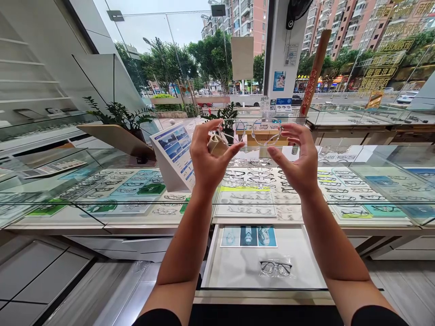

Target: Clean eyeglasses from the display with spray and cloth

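A pair of eyeglasses (266,131) with thin, clear-looking round rims is held up level above the glass counter, the window behind it. My left hand (208,158) grips its left side, thumb below and fingers above. A folded beige piece (217,146), seemingly cloth, is also tucked in that hand against the palm. On the other side, my right hand (302,158) has its fingers at the right rim, the thumb lower and apart from them. The fingers partly hide the temples. Below, a dark-framed pair of glasses (276,268) in a clear bag lies in the pulled-out drawer (234,271).
Under the glass counter (360,156) lie rows of spectacle frames (260,174). A standing calendar card (175,156) is left of my left hand. Potted plants (125,117) stand behind. A photo card (249,236) lies at the drawer's back. The street shows through the window.
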A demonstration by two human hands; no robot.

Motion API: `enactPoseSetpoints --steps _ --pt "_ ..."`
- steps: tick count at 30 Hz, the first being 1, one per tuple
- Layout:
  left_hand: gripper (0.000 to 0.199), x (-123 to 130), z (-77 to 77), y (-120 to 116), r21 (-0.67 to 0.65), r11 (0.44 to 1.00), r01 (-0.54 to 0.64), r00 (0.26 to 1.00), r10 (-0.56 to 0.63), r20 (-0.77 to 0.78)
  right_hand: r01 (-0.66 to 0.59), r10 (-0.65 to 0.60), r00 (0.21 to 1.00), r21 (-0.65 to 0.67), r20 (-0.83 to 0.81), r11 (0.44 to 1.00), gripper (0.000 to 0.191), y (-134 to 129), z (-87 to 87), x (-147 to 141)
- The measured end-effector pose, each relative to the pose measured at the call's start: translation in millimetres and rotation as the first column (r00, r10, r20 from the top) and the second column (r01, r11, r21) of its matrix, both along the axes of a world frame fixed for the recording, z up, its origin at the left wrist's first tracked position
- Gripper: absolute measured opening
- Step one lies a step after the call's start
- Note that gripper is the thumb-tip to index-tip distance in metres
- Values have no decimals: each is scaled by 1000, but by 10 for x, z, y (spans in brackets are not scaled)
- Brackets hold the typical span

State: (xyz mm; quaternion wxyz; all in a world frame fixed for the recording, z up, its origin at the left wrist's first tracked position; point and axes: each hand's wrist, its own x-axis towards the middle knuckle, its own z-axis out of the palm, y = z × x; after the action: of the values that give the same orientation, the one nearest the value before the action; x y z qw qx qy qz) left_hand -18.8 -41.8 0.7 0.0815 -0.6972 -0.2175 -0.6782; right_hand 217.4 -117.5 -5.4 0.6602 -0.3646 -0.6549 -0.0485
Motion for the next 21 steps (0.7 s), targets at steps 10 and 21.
enactPoseSetpoints --steps 10,21 --pt "67 110 -9 -158 -7 999 -34 999 34 18 -28 27 997 -16 -78 999 49 -24 22 -18" --pt "63 119 -18 -196 -23 998 -50 999 51 20 -85 80 992 -43 -95 995 43 55 1 8"
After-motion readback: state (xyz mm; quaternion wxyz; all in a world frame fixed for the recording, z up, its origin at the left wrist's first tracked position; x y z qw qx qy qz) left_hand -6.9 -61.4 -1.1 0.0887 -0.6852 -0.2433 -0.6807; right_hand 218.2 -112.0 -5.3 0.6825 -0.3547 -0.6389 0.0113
